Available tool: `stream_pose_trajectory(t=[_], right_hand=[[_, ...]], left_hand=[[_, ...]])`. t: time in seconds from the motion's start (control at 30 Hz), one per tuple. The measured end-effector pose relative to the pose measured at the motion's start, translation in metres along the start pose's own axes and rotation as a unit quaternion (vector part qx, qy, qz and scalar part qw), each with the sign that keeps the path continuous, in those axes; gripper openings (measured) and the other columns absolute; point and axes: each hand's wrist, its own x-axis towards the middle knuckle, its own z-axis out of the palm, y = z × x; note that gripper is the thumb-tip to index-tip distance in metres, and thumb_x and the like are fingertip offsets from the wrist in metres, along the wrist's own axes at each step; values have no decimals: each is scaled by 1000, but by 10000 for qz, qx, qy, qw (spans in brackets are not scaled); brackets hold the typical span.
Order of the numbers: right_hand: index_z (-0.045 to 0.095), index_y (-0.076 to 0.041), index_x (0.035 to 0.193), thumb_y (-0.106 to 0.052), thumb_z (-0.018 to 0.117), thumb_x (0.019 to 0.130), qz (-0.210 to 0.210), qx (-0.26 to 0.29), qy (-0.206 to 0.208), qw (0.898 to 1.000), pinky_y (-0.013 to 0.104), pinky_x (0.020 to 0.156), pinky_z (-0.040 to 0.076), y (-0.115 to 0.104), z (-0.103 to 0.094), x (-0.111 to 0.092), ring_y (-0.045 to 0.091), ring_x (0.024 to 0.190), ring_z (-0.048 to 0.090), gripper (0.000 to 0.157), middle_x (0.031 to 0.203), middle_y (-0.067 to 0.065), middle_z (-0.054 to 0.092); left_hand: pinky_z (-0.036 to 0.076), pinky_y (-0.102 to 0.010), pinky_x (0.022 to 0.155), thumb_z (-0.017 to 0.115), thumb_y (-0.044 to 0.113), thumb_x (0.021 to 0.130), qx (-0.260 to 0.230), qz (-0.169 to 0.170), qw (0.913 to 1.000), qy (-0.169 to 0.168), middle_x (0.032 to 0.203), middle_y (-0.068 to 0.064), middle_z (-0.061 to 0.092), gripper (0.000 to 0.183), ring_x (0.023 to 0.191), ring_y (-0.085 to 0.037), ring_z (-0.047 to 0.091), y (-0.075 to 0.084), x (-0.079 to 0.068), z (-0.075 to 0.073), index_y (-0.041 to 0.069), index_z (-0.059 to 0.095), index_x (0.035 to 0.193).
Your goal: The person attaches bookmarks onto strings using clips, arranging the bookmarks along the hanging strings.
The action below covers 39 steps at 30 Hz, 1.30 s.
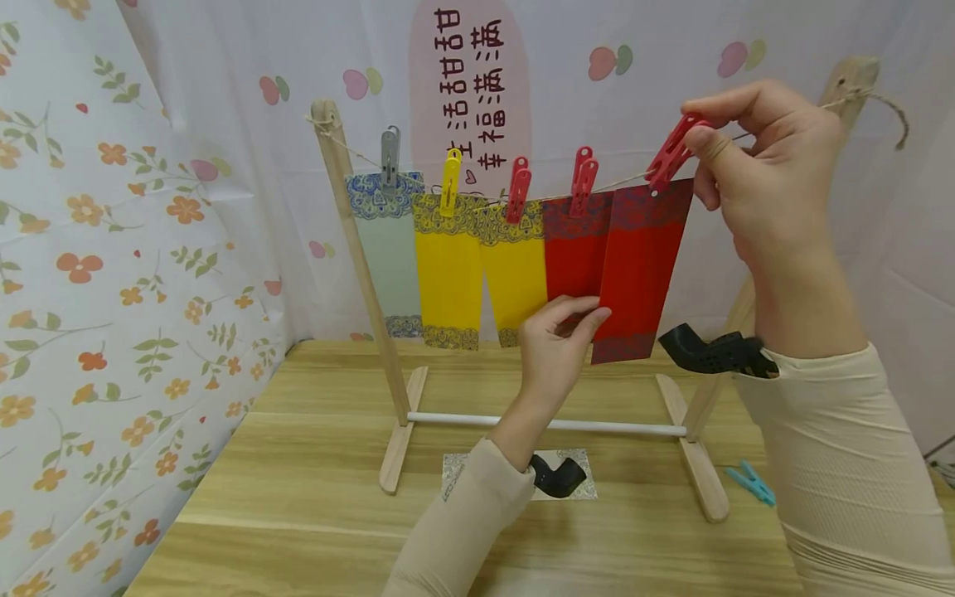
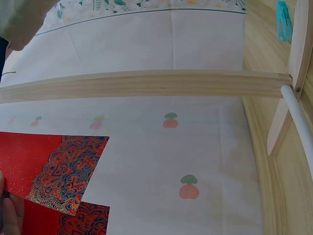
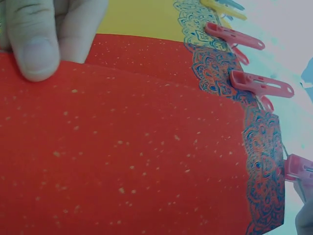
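My right hand [image 1: 783, 174] is raised to the string [image 1: 630, 177], pinching a red clothespin [image 1: 675, 153] between thumb and finger. The clothespin's tip meets the top edge of the rightmost red paper [image 1: 642, 274], which has patterned bands at both ends. Whether it bites the paper, I cannot tell. Lower down, my left hand [image 1: 555, 340] pinches that paper's left edge; in the right wrist view its thumb [image 3: 36, 54] lies on the gold-flecked face. Just behind hangs another red paper [image 1: 573, 257], clipped by a second red clothespin [image 1: 584, 186].
Farther left on the string hang two yellow papers [image 1: 451, 274] and a pale green one [image 1: 391, 257], each clipped. The wooden stand [image 1: 366, 274] has a white crossbar [image 1: 485, 420]. On the table lie a pale patterned paper [image 1: 585, 477] and a blue clothespin [image 1: 753, 483].
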Motion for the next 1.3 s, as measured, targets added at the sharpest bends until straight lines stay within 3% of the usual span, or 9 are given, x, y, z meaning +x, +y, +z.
stream_pose_trajectory(t=[0.17, 0.27, 0.47, 0.7, 0.8, 0.97, 1.2, 1.3], right_hand=[[69, 16, 101, 12, 66, 87, -22, -232, -278, 9993, 18, 45, 39, 0, -3, -3, 16, 40, 36, 15, 83, 11, 69], [69, 16, 101, 12, 65, 87, -26, -289, -394, 9988, 18, 46, 39, 0, -5, -6, 16, 41, 36, 15, 82, 10, 68], [69, 15, 104, 13, 66, 87, -24, -300, -651, 9974, 18, 47, 38, 2, -10, -8, 16, 43, 36, 18, 83, 10, 69], [70, 13, 107, 7, 68, 88, -557, -1100, -1208, 9850, 18, 44, 32, -1, -15, -9, 12, 41, 34, 20, 86, 5, 70], [71, 10, 109, 5, 70, 88, -326, -1157, -1296, 9843, 18, 45, 33, -3, -19, -11, 12, 42, 35, 22, 88, 5, 70], [72, 8, 110, 7, 70, 86, 6, -993, -1237, 9873, 18, 46, 34, -4, -21, -17, 12, 43, 37, 24, 89, 5, 69], [73, 2, 113, 2, 72, 86, 124, -1744, -828, 9811, 18, 43, 30, -8, -19, -24, 10, 37, 35, 26, 92, 2, 71], [72, 4, 114, 6, 73, 84, 169, -1330, -756, 9881, 18, 44, 31, -8, -19, -28, 12, 37, 37, 29, 93, 4, 71]], left_hand=[[49, -15, 57, 74, 7, 87, -80, -5, 10000, 18, 89, -18, 72, 15, 72, -7, 62, 0, 0, 2, -5, 76, 97], [50, -16, 59, 74, 6, 88, -101, 18, 9999, 23, 88, -19, 72, 15, 72, -5, 62, 0, -1, 2, -5, 75, 97], [56, -20, 65, 74, 6, 87, -87, 121, 9999, 12, 86, -19, 71, 15, 71, -13, 64, 0, 0, 3, -6, 75, 97], [56, -19, 66, 74, 7, 87, -18, 143, 9999, -30, 89, -19, 72, 16, 74, -26, 68, 0, 0, 1, -6, 75, 98], [55, -18, 63, 75, 8, 87, 71, 107, 9999, -36, 92, -19, 73, 17, 75, -26, 69, 1, -1, 0, -5, 76, 98], [52, -17, 60, 75, 10, 87, 238, 18, 9996, -147, 94, -17, 74, 18, 76, -24, 68, 0, -2, -3, -3, 76, 99], [53, -16, 60, 75, 9, 88, 365, -124, 9988, -305, 93, -16, 73, 17, 75, -21, 67, -5, -8, -7, -3, 76, 100], [54, -17, 62, 74, 7, 88, 325, -203, 9985, -397, 92, -17, 73, 17, 75, -23, 68, -8, -13, -10, -4, 75, 101]])
